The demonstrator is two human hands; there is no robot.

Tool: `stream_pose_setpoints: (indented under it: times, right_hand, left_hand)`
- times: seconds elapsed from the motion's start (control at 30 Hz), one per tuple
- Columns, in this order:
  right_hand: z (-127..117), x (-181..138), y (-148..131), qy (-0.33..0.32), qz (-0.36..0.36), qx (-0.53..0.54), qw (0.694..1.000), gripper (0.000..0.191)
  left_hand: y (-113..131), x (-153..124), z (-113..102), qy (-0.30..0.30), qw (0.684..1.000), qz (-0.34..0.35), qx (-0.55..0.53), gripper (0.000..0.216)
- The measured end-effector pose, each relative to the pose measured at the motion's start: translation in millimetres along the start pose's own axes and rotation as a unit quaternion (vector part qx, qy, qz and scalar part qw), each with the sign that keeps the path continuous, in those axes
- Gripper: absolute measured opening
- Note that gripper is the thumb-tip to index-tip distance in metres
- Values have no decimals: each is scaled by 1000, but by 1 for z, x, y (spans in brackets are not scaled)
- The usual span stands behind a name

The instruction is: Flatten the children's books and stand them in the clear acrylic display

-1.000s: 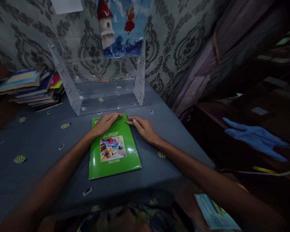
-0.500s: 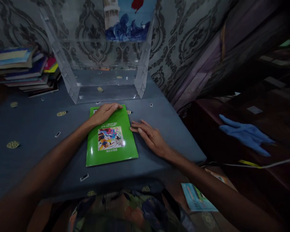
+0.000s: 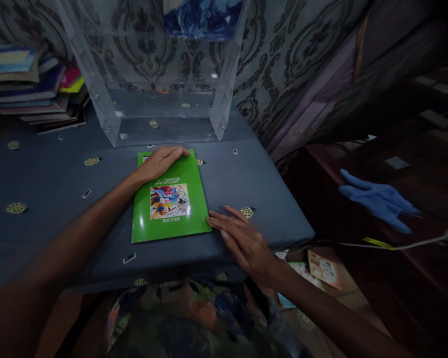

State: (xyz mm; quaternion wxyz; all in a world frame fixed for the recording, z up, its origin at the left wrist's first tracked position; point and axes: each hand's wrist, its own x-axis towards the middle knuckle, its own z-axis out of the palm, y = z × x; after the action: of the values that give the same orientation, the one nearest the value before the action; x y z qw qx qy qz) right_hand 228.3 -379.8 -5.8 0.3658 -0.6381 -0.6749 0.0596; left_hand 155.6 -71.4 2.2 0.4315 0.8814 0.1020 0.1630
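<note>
A green book [image 3: 171, 228] with a colourful picture on its cover lies flat on the blue-grey tablecloth [image 3: 108, 238], its lettering upside down to me. Across the upper part of the cover rests my left hand [image 3: 164, 161], fingers stretched out flat toward the right edge. My right hand [image 3: 242, 238] is at the book's lower right corner, fingertips touching its edge and fingers extended. Behind the book stands a clear acrylic rack [image 3: 164, 130], with a painted blue wave picture [image 3: 203, 20] high up in it.
Several books [image 3: 33, 92] are stacked at the far left of the table. To the right, a blue glove [image 3: 379, 199] lies on a dark red surface, with a pale cable [image 3: 429, 243] in front. Lower down are thin booklets [image 3: 324, 268]. A purple curtain [image 3: 313, 104] hangs behind.
My right hand has slid toward me along the book's right edge, from beside its middle to the lower corner. My left hand stays on the cover. The view has tipped slightly downward.
</note>
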Motion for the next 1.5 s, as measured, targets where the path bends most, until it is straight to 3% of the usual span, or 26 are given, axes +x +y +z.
stream_pose_setpoints:
  times: [0.2,0.47,0.87,1.0,1.17,1.5]
  right_hand:
    - [11,-4,-18,4,-24,-61,998,50]
    - [37,-3,-44,-36,-10,-148,988,57]
    - [84,50,-75,-156,-90,-118,977,67]
    - [78,76,-68,-226,-145,-98,958,70]
    - [62,112,-43,-332,-235,-52,912,61]
    - [59,148,-9,-353,-266,-15,897,51]
  left_hand:
    - [-1,2,-1,-2,1000,-1,-14,63]
    - [1,2,-2,-8,999,-25,-33,52]
    - [1,2,-2,-13,995,-29,-90,44]
    - [-5,5,-3,-2,983,-31,-183,52]
    - [-12,10,-16,-17,941,-52,-333,55]
    - [-27,0,-45,-62,915,-109,-383,49]
